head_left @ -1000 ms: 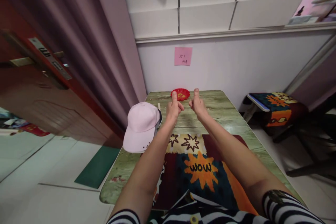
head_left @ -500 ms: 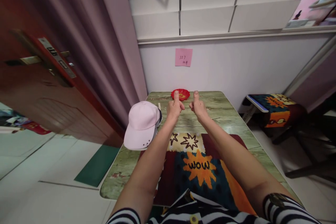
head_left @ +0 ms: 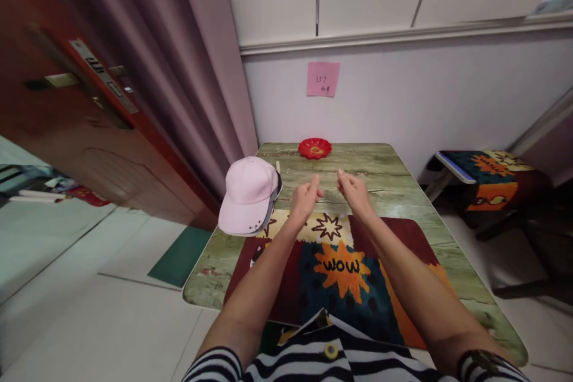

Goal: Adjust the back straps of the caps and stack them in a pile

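Note:
Over the far half of the table, my left hand [head_left: 307, 198] is raised with its fingers curled in and its thumb on top; I see nothing in it. A short gap to the right, my right hand [head_left: 353, 190] is also closed, thumb against the curled fingers, with no object showing. A pale pink cap [head_left: 248, 191] lies left of my left hand, its brim towards me. Beyond both hands, a red scalloped dish [head_left: 314, 148] stands near the table's back edge. Under my forearms lies a colourful mat [head_left: 342, 274] printed "WOW".
The wood-patterned table [head_left: 286, 161] stands against a white wall bearing a pink paper note [head_left: 323, 79]. Left are a brown door [head_left: 102, 149] and a mauve curtain [head_left: 201, 59]. A stool [head_left: 487, 176] with a printed cover stands to the right.
My view has tipped down a little. Both hands have come nearer to me, away from the red dish, and the thumbs that pointed up are now lowered towards the curled fingers.

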Motion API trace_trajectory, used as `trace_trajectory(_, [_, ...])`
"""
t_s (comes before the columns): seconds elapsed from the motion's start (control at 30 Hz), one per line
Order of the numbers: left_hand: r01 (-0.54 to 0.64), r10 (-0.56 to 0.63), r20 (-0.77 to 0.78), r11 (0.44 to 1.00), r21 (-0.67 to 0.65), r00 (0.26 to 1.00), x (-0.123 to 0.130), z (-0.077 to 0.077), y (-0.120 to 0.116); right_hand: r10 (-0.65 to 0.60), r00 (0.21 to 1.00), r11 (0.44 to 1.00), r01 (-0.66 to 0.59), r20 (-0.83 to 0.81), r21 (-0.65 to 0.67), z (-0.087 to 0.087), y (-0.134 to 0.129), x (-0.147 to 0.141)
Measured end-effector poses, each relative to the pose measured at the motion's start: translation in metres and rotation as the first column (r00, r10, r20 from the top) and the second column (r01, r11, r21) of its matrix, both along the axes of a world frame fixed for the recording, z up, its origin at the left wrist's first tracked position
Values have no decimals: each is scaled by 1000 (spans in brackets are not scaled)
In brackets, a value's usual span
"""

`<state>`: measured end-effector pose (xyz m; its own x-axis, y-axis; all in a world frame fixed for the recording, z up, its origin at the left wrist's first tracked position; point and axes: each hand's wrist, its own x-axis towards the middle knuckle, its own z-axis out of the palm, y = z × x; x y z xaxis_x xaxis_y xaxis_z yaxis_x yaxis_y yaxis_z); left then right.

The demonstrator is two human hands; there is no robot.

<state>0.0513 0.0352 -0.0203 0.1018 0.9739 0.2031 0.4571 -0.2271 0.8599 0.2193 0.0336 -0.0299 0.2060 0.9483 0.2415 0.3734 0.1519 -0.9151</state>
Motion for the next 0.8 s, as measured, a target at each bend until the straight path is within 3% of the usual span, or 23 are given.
trace_trajectory(0.13, [-2, 20, -154, 993, 115, 988, -14, -67, -38, -113, 984, 992, 120, 136, -41, -60, -30, 16])
trace_trajectory(0.23, [8, 25, -201, 986, 164, 979, -22, -96, -53, -133, 973, 985, 151, 189, -84, -92, -45, 22])
trace_trajectory(0.43, [64, -4, -259, 973, 224, 966, -28, -117, -50, -70, 935, 984, 123, 349, -131, -116, -48, 24])
trace_trajectory(0.53, [62, -4, -216, 963, 261, 976, -28, -117, -54, -44, 903, 981, 120, 427, -153, -119, -46, 24])
trace_trajectory(0.6, [-41, 81, -115, 948, 316, 990, -34, -110, -60, -33, 887, 978, 124, 461, -170, -120, -46, 25])
trace_trajectory(0.67, [-290, 297, 39, 883, 369, 954, -49, -97, -68, -21, 877, 975, 125, 480, -186, -119, -47, 25])
trace_trajectory(0.7, [-445, 433, 120, 812, 377, 893, -61, -89, -72, -15, 875, 974, 122, 484, -191, -119, -47, 25])
trace_trajectory(0.8, [-804, 745, 312, 504, 315, 589, -108, -68, -82, -1, 871, 974, 112, 491, -197, -118, -48, 24])
